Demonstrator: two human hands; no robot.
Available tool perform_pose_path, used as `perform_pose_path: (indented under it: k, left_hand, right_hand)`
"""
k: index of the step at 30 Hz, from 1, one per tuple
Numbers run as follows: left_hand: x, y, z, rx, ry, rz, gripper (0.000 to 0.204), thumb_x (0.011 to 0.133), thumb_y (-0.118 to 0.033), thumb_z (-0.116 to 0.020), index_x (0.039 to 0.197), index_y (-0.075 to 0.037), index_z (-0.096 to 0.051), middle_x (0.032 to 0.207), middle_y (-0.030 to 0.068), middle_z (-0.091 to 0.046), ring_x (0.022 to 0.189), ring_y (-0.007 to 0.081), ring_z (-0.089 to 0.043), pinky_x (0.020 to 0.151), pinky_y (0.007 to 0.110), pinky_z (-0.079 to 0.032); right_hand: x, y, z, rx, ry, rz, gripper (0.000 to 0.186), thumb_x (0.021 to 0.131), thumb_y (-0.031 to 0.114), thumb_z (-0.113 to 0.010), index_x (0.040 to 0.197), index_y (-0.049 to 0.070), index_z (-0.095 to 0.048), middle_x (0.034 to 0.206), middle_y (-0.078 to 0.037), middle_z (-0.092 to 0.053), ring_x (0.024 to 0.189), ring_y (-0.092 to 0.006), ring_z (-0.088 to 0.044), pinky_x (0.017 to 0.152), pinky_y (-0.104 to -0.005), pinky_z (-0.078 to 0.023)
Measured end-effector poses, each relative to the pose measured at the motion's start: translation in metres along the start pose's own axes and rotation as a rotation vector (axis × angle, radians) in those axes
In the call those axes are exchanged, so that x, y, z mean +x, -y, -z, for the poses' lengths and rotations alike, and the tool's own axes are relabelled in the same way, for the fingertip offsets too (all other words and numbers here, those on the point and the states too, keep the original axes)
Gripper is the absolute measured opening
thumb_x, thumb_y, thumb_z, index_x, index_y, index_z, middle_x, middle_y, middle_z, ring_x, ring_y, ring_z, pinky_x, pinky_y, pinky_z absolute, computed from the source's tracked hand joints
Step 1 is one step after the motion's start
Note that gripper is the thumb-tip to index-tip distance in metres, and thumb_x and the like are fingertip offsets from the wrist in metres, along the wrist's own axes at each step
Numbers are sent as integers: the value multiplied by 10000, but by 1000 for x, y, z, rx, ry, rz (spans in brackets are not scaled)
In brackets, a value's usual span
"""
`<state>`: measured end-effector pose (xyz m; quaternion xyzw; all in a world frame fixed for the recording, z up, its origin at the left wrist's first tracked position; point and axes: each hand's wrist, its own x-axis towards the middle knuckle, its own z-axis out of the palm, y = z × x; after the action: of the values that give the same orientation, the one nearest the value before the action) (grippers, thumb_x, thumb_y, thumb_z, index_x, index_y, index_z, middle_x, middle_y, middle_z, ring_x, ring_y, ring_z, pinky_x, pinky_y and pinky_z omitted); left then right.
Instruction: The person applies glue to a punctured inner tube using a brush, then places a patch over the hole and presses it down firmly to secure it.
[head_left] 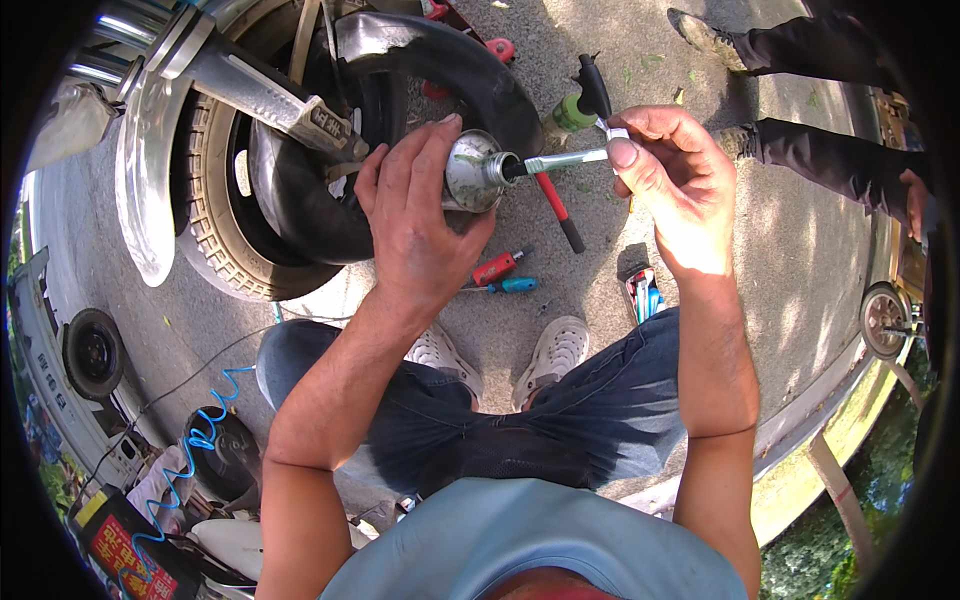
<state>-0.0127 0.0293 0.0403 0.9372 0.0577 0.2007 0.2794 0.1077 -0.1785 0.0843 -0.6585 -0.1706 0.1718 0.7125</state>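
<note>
- The step in hand appears to be working a brush at the mouth of a metal can; whether the stem is on its way in or out cannot be told.
- The can is tipped on its side between the hands, its threaded neck turned toward the person's right, above the paved ground.
- The left hand has its grip wrapped around the can's body, fingers over the top.
- The right hand has its grip closed on the brush's white end, pinched between thumb and fingers.
- The brush's dark tip meets the neck; whether it sits inside or just at the rim is hard to say.
- Just beyond the left hand, a black inner tube bulges beside a tyre; nothing touches it with the brush.
- The next move seems to call for a steady left grip, the can kept from tipping further, and the stem held in line with the neck.
- Below the hands lie a red-handled tool and a blue-handled tool, both untouched.
</note>
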Motion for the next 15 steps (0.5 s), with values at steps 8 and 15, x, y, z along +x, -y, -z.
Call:
perform_pose_path:
  k: [8,15]
  left_hand:
    - [2,-2,2,14,-8,-2,853,630,-80,-852,1415,-97,-518,1332,106,-567,1273,263,-526,1139,494,-279]
    - [3,-2,2,36,-37,-33,795,658,-100,-867,1382,-73,-541,1305,129,-609,1247,286,-563,1118,482,-324]
  right_hand:
    - [2,-1,3,-31,-1,-15,186,903,49,-774,1053,-1,-676,929,-16,-690,832,-68,-635,754,-212,-520]
    - [2,1,9,-42,-44,-1,185,902,43,-774,1051,-7,-676,921,-12,-686,822,-65,-624,755,-215,-514]
